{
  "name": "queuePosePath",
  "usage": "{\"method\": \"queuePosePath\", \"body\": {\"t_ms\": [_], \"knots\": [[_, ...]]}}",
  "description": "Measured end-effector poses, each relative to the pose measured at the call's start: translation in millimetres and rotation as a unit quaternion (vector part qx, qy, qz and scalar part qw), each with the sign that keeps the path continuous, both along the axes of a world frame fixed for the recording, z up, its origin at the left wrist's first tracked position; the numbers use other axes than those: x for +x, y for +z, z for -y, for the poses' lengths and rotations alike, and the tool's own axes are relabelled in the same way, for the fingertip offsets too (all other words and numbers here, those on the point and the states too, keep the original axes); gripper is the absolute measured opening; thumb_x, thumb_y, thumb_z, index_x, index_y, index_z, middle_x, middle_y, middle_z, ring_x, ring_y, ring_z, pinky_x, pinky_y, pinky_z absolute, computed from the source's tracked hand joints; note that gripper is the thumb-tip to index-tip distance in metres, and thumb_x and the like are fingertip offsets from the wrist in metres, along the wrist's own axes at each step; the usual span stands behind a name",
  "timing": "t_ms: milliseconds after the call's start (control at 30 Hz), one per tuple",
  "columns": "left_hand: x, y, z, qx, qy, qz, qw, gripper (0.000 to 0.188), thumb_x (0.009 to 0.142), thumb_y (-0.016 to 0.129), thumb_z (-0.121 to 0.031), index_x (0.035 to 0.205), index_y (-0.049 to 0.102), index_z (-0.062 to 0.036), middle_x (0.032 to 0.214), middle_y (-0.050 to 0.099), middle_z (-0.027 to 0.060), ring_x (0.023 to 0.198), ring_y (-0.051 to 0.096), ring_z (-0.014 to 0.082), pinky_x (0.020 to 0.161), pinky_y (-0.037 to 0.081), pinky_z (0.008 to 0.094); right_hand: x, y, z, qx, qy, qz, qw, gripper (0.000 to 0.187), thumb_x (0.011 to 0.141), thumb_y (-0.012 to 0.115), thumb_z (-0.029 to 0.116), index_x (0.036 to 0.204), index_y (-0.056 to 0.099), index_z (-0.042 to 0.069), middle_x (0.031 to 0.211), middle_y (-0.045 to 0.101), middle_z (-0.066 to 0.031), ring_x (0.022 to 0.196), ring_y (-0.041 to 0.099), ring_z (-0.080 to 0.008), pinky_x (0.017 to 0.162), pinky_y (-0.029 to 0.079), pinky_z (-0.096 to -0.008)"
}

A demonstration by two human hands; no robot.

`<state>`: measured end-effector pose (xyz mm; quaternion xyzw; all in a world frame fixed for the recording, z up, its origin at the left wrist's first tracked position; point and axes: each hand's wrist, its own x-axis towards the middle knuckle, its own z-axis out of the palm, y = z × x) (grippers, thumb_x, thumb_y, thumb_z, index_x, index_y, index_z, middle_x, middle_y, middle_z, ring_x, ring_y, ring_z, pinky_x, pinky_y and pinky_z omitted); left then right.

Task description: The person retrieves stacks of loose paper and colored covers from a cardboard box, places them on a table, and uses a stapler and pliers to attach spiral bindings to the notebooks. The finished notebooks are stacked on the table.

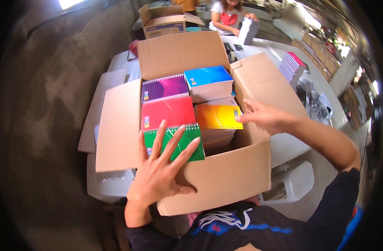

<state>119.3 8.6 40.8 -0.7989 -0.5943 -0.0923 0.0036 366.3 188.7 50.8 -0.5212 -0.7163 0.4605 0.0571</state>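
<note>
A large open cardboard box (216,180) holds stacks of spiral notebooks in front of me. My left hand (158,167) is open, its fingers spread over the green notebook (187,146) at the near left of the box. At the near right, the yellow notebook (216,116) lies slightly askew over a stack. My right hand (264,116) closes on its right edge, the thumb over its cover; the undersides of the fingers are hidden. A red notebook (168,111) tops the middle left stack. Behind are a purple notebook (164,88) and a taller stack topped by a blue notebook (208,76).
The box's flaps (266,83) are folded outward on a pale table (112,184). A notebook stack (292,67) and crumpled clear plastic (312,98) lie to the right. Across the table a person (227,19) handles another stack (248,31). A white plastic chair (298,182) is at near right.
</note>
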Motion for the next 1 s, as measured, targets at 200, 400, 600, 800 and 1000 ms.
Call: {"method": "queuePosePath", "body": {"t_ms": [200,400,600,800,1000], "knots": [[-26.3,-14.1,-0.1,0.039,-0.026,0.019,0.999,0.108,0.045,0.070,-0.075,0.137,0.046,-0.0243,0.144,0.039,0.0082,0.137,0.027,0.0352,0.106,0.010,0.0624,-44.8,2.6,-27.2,-0.107,-0.070,0.144,0.981,0.082,0.079,0.070,0.031,0.134,0.027,-0.012,0.134,0.040,-0.0271,0.126,0.039,-0.0321,0.102,0.034,-0.0423],[-29.3,-21.3,-0.3,0.057,-0.038,-0.001,0.998,0.089,0.058,0.065,-0.071,0.135,0.048,-0.0284,0.139,0.046,0.0066,0.129,0.041,0.0311,0.103,0.019,0.0598,-44.1,-36.3,-53.3,-0.074,-0.061,0.156,0.983,0.065,0.078,0.073,0.033,0.119,0.048,-0.010,0.113,0.058,-0.0222,0.107,0.056,-0.0307,0.085,0.046,-0.0420],[-28.9,-29.5,-0.2,0.083,-0.044,-0.001,0.996,0.075,0.067,0.061,-0.066,0.133,0.050,-0.0308,0.138,0.047,0.0044,0.125,0.045,0.0285,0.102,0.023,0.0547,-44.9,-62.9,-53.6,0.175,-0.091,0.221,0.955,0.069,0.083,0.066,0.041,0.119,0.041,-0.011,0.104,0.061,-0.0278,0.097,0.060,-0.0405,0.084,0.048,-0.0412],[-30.2,-35.8,-1.5,0.117,-0.047,-0.003,0.992,0.067,0.072,0.060,-0.060,0.133,0.049,-0.0332,0.137,0.048,0.0019,0.122,0.048,0.0242,0.102,0.024,0.0517,-73.4,-32.3,-26.4,-0.012,-0.269,0.162,0.949,0.093,0.080,0.065,0.052,0.136,0.025,-0.010,0.137,0.034,-0.0320,0.128,0.038,-0.0382,0.099,0.038,-0.0489],[-35.4,-35.4,-1.3,0.127,-0.052,-0.006,0.990,0.065,0.073,0.061,-0.057,0.133,0.049,-0.0350,0.135,0.050,-0.0004,0.122,0.048,0.0219,0.102,0.024,0.0496,-35.9,-32.1,-18.7,-0.237,-0.217,0.039,0.946,0.088,0.080,0.066,0.051,0.142,0.028,0.002,0.153,0.012,-0.0185,0.143,0.001,-0.0291,0.111,0.002,-0.0435]]}}
